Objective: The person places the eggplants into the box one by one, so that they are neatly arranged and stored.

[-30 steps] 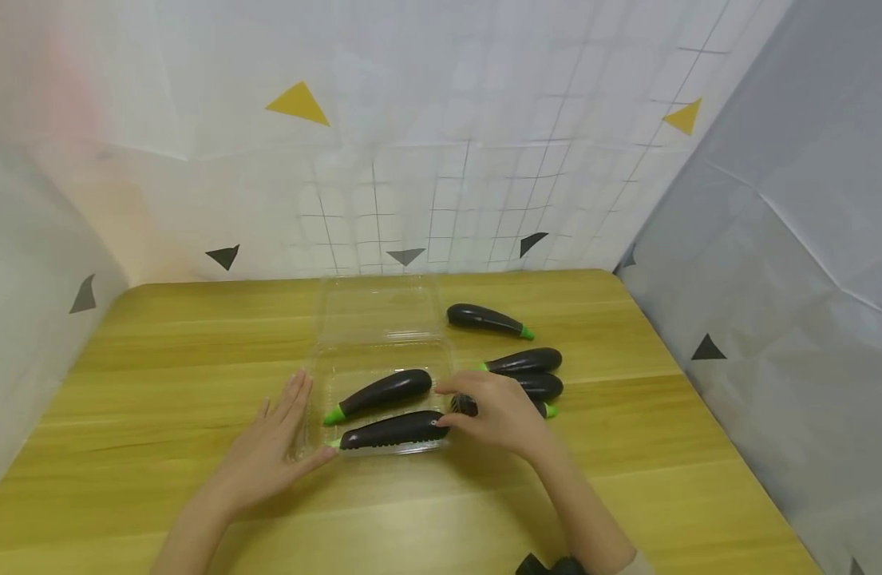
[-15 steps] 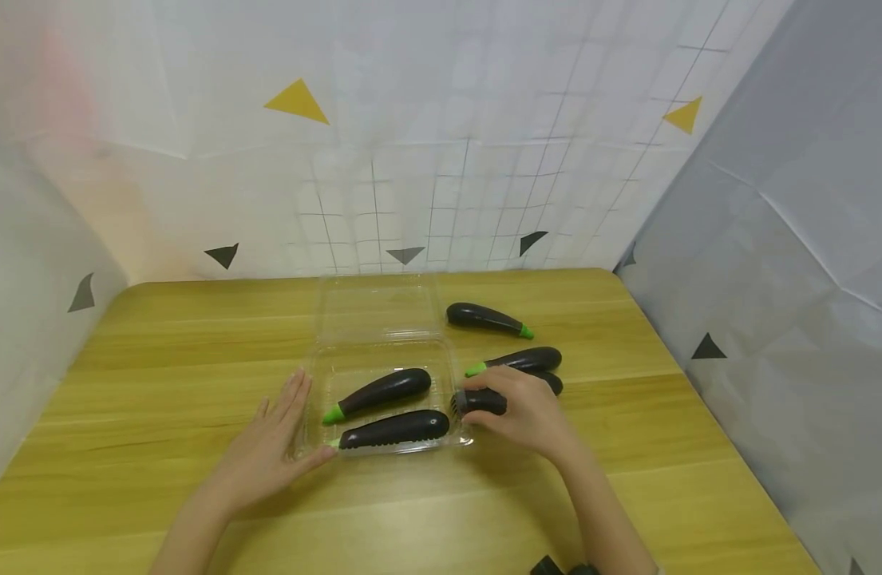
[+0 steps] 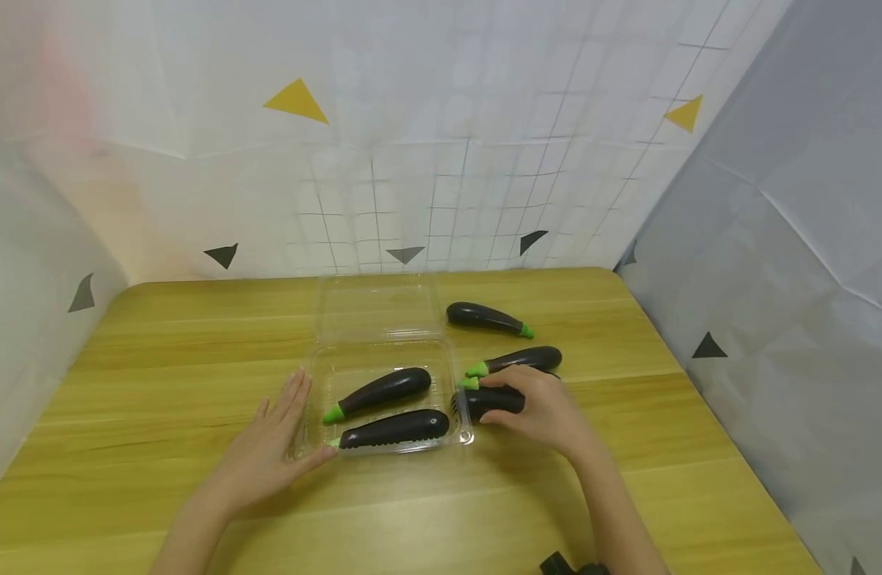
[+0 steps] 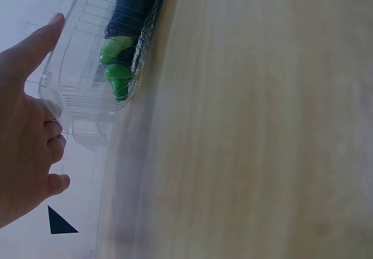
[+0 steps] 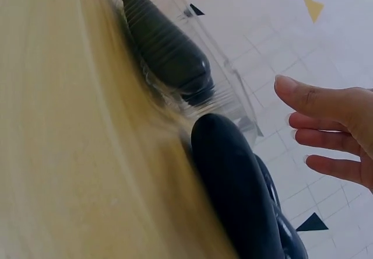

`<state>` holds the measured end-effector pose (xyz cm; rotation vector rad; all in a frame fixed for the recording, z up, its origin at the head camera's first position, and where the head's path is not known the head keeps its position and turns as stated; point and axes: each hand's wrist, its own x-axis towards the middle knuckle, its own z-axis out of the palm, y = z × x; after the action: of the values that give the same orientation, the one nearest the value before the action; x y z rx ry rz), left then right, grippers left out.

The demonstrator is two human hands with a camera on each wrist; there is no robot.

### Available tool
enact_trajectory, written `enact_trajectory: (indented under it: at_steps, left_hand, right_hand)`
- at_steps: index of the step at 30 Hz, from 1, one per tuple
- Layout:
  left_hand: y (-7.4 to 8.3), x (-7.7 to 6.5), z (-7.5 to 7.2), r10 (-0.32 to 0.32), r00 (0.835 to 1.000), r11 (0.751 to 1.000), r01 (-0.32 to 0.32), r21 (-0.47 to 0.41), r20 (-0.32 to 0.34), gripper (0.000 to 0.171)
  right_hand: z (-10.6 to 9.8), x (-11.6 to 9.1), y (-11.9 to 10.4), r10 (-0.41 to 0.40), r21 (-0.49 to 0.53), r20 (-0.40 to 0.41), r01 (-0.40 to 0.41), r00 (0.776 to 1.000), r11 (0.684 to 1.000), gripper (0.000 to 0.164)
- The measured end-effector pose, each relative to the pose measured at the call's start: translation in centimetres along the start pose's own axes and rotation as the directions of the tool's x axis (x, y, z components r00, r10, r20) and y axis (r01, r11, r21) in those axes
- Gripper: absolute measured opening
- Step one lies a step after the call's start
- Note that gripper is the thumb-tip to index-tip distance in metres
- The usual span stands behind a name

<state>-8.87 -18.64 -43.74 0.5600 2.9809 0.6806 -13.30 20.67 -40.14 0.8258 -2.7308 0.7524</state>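
Note:
An open clear plastic clamshell box (image 3: 383, 351) holds two toy-like eggplants: a rear eggplant (image 3: 386, 391) and a front eggplant (image 3: 395, 430), green stems pointing left. My left hand (image 3: 264, 451) lies along the box's left side, fingers extended and thumb by the front corner. Just right of the box, my right hand (image 3: 537, 407) is over a dark loose eggplant (image 3: 487, 403) and partly hides others there. In the right wrist view, a gap shows between the right thumb (image 5: 312, 98) and fingers, with nothing between them; the closest eggplant (image 5: 233, 183) lies apart from that hand.
Behind the right hand lies another eggplant (image 3: 523, 361), and farther back one more eggplant (image 3: 484, 316). The box's lid (image 3: 378, 307) leans back toward the white sheet wall (image 3: 383, 184). A wooden table (image 3: 383, 519) carries everything. A black device (image 3: 573, 565) shows beneath the right forearm.
My right hand has drawn back from the box's right end and moved right, over the loose eggplants. The left hand and both boxed eggplants stay in place.

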Motion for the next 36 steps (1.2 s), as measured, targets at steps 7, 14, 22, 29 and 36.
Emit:
enact_trajectory:
  at_steps: [7, 14, 22, 29, 36]
  left_hand:
    - [-0.1, -0.3, -0.2, 0.002, 1.0, 1.0, -0.002, -0.014, -0.014, 0.102]
    - [-0.2, 0.1, -0.4, 0.014, 1.0, 1.0, -0.013, 0.009, -0.005, 0.103]
    - [-0.2, 0.0, -0.3, 0.018, 1.0, 1.0, -0.018, 0.012, -0.001, 0.103]
    - [-0.5, -0.2, -0.3, 0.005, 1.0, 1.0, -0.005, 0.01, -0.001, 0.104]
    - [-0.3, 0.1, 0.0, 0.004, 1.0, 1.0, -0.004, 0.001, 0.01, 0.105]
  right_hand:
    - [0.1, -0.1, 0.2, 0.001, -0.003, 0.028, -0.001, 1.0, 1.0, 0.045]
    - [0.3, -0.7, 0.1, 0.008, -0.021, -0.001, -0.008, 1.0, 1.0, 0.046]
    - [0.5, -0.7, 0.3, 0.015, -0.038, -0.011, -0.015, 1.0, 0.999, 0.045]
    - [0.8, -0.8, 0.5, 0.008, -0.048, 0.016, -0.007, 1.0, 0.999, 0.047]
    - [0.7, -0.8, 1.2, 0.037, -0.066, 0.029, -0.035, 0.999, 0.997, 0.046]
